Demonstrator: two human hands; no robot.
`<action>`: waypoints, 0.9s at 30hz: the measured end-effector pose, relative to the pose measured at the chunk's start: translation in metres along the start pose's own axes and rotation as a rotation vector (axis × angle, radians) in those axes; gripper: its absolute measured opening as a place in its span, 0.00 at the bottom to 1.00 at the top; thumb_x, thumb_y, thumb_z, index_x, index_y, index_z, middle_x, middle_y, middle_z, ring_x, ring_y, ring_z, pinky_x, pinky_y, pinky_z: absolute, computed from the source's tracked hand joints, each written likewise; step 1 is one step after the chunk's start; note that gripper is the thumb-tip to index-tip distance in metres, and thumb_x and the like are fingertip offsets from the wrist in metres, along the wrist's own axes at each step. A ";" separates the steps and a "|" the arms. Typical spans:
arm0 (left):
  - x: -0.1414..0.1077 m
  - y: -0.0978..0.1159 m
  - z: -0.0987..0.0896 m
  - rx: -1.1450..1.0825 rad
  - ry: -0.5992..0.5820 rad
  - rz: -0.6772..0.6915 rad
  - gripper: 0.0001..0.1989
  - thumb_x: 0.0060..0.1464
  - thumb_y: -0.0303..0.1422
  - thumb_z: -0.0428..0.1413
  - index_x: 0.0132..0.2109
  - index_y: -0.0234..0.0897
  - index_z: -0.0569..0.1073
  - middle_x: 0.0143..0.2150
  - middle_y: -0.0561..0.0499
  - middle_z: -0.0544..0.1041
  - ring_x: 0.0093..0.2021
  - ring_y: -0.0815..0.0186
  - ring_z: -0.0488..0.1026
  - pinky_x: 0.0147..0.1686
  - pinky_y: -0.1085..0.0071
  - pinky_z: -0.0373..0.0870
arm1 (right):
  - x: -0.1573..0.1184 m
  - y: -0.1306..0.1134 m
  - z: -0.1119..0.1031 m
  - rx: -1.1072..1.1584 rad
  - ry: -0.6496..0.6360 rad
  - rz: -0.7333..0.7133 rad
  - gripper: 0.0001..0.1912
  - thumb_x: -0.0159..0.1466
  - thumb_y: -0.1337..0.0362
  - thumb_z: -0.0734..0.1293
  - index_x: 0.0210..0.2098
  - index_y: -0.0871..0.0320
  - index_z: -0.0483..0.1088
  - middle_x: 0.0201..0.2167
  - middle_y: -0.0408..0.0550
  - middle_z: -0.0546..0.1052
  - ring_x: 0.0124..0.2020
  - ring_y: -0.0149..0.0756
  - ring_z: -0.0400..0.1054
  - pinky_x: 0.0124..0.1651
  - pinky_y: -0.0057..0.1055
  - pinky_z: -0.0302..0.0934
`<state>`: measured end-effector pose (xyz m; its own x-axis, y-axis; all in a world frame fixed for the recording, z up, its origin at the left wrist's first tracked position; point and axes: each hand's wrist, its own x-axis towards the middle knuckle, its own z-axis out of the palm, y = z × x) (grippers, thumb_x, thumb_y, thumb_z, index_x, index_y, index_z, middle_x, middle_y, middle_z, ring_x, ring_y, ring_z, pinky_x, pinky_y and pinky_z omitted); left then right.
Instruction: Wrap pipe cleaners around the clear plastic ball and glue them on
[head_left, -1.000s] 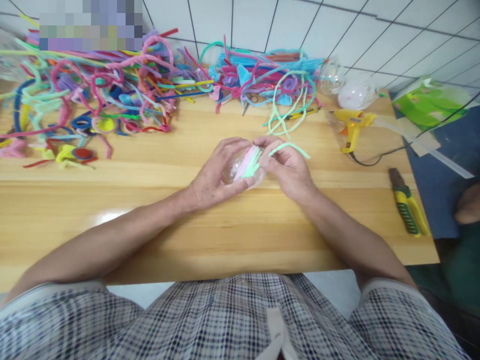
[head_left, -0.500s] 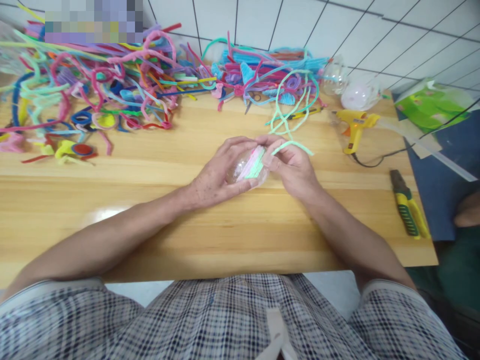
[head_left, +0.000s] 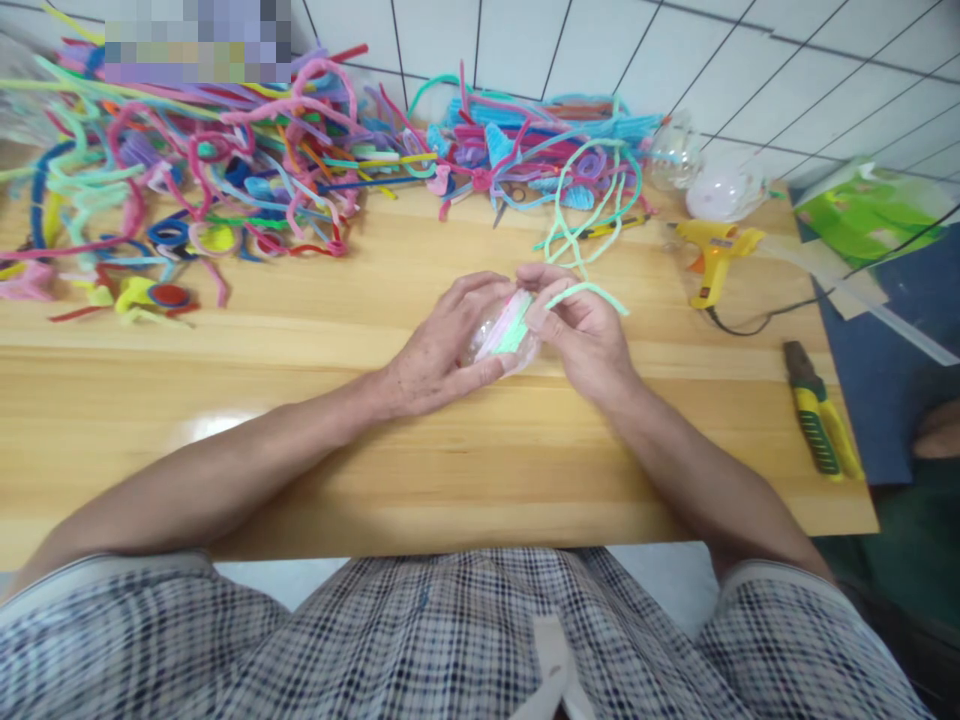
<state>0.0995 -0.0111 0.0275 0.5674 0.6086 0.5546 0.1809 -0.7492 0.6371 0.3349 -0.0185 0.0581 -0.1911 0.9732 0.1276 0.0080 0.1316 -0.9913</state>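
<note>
My left hand (head_left: 442, 350) is wrapped around a clear plastic ball (head_left: 484, 340) that has pink and mint-green bands across it. Between the fingers and thumb of my right hand (head_left: 589, 325) is pinched a mint-green pipe cleaner (head_left: 589, 290), at the ball's right side. One piece of it curves out over the back of that hand. Other loops of mint pipe cleaner (head_left: 585, 215) trail on the table just beyond. My fingers hide part of the ball and the spot where the strand meets it.
Tangled pipe cleaners (head_left: 217, 150) cover the far left of the wooden table (head_left: 450, 480). More bundles (head_left: 547, 140) lie by the tiled wall. At right are clear plastic balls (head_left: 720, 190), a yellow glue gun (head_left: 716, 255) with a cord, pliers (head_left: 817, 410) and a green packet (head_left: 866, 210).
Both hands stay nearly still around the ball, with only a slight shift of the fingers. The whole view has moved a little.
</note>
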 end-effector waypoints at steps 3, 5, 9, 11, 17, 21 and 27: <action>-0.001 0.000 0.001 0.012 0.008 -0.036 0.35 0.75 0.53 0.58 0.80 0.50 0.62 0.75 0.37 0.71 0.78 0.44 0.67 0.77 0.37 0.69 | 0.000 0.002 0.000 -0.014 0.004 -0.003 0.26 0.59 0.34 0.84 0.35 0.48 0.80 0.62 0.47 0.81 0.67 0.48 0.75 0.75 0.50 0.70; -0.002 0.000 0.002 0.012 0.016 -0.058 0.35 0.74 0.55 0.58 0.79 0.49 0.63 0.74 0.37 0.72 0.78 0.43 0.67 0.77 0.36 0.69 | 0.000 0.001 0.000 -0.018 0.005 0.001 0.27 0.58 0.34 0.84 0.35 0.49 0.80 0.64 0.47 0.80 0.70 0.50 0.73 0.75 0.51 0.70; -0.003 0.001 0.002 0.007 0.026 -0.041 0.34 0.75 0.54 0.58 0.79 0.51 0.62 0.74 0.38 0.72 0.77 0.43 0.67 0.76 0.35 0.69 | 0.000 0.002 0.000 0.011 0.001 0.034 0.26 0.58 0.36 0.85 0.35 0.49 0.80 0.66 0.47 0.79 0.69 0.49 0.75 0.74 0.50 0.72; -0.003 0.001 0.002 0.003 0.029 -0.027 0.34 0.75 0.52 0.58 0.79 0.52 0.61 0.75 0.38 0.71 0.77 0.43 0.67 0.76 0.36 0.69 | 0.000 0.003 0.000 0.035 -0.004 0.042 0.25 0.58 0.37 0.85 0.35 0.49 0.80 0.66 0.46 0.80 0.68 0.48 0.76 0.75 0.50 0.71; -0.003 0.002 0.002 0.001 0.035 -0.004 0.33 0.75 0.50 0.58 0.79 0.52 0.60 0.74 0.38 0.71 0.77 0.44 0.67 0.76 0.38 0.70 | 0.002 0.006 -0.001 0.048 0.005 0.046 0.26 0.56 0.36 0.86 0.34 0.49 0.80 0.63 0.45 0.82 0.66 0.47 0.76 0.75 0.49 0.71; -0.003 0.001 0.001 0.020 0.018 -0.005 0.33 0.75 0.49 0.59 0.79 0.52 0.58 0.74 0.38 0.70 0.77 0.44 0.67 0.76 0.37 0.70 | 0.002 0.008 -0.002 0.052 0.000 0.044 0.26 0.57 0.37 0.85 0.35 0.49 0.80 0.64 0.46 0.82 0.65 0.45 0.77 0.71 0.46 0.74; -0.002 0.002 0.002 -0.012 0.046 0.026 0.33 0.75 0.46 0.60 0.79 0.50 0.60 0.73 0.38 0.72 0.76 0.45 0.68 0.76 0.39 0.71 | 0.000 0.010 -0.004 0.058 0.000 0.033 0.24 0.59 0.38 0.85 0.35 0.49 0.80 0.64 0.45 0.82 0.63 0.44 0.78 0.70 0.45 0.75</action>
<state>0.1001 -0.0139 0.0265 0.5339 0.6004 0.5954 0.1562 -0.7621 0.6283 0.3385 -0.0163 0.0486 -0.1918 0.9768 0.0950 -0.0429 0.0883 -0.9952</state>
